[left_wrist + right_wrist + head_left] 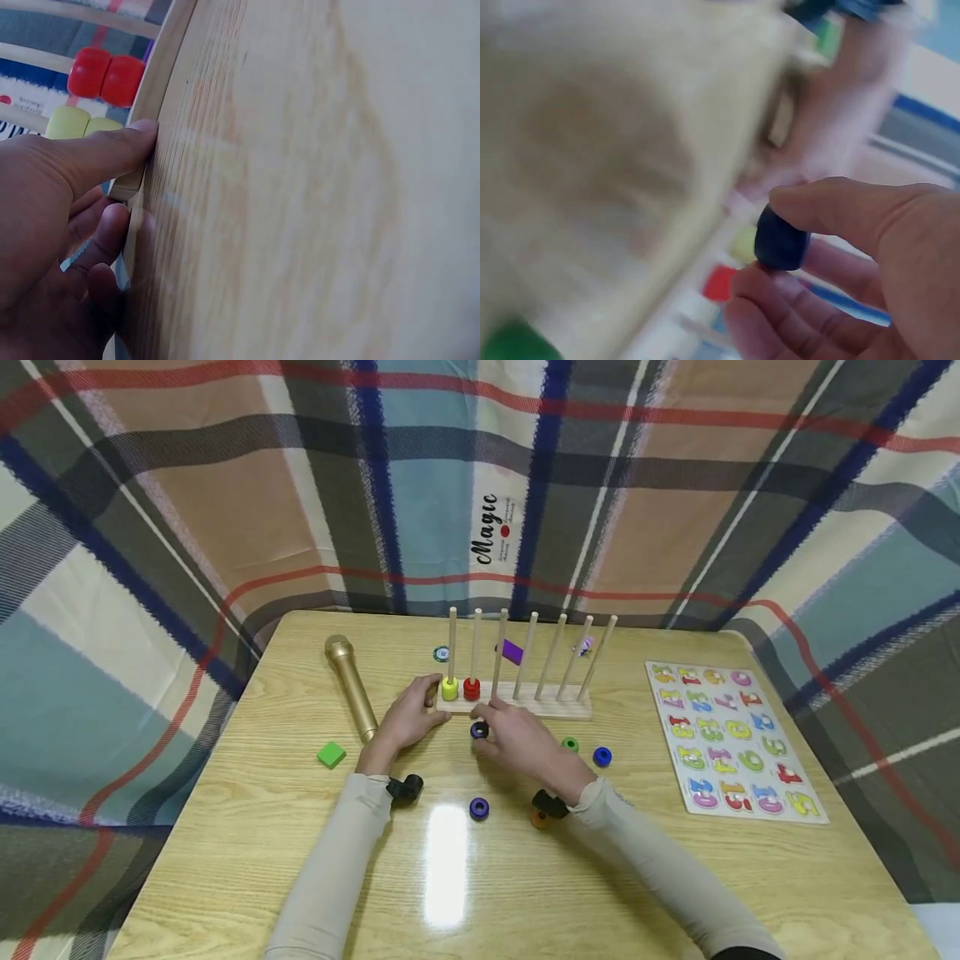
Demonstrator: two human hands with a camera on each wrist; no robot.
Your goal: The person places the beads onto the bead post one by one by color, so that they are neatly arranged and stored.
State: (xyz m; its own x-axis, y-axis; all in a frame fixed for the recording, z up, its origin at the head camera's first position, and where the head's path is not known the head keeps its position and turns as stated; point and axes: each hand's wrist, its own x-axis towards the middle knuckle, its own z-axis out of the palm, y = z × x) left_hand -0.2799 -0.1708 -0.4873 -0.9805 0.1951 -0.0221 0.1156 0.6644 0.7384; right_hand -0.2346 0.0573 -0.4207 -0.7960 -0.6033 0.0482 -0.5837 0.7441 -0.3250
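A wooden peg stand (555, 706) with several upright pegs is at the table's far side. Yellow beads (449, 689) sit on its leftmost peg and red beads (471, 690) on the one beside it; the left wrist view shows two red beads (107, 77) stacked together. My left hand (408, 714) grips the left end of the stand's base, thumb along the front edge. Just in front of the base, my right hand (517, 739) pinches a dark blue bead (781, 240) between thumb and fingers, off the pegs.
Loose on the table are blue beads (602, 757), a purple-blue bead (479, 809), a green bead (570, 744) and an orange bead (538, 819) partly under the right wrist. A gold microphone (352, 689) and green block (331, 755) lie left; a number board (738, 743) lies right.
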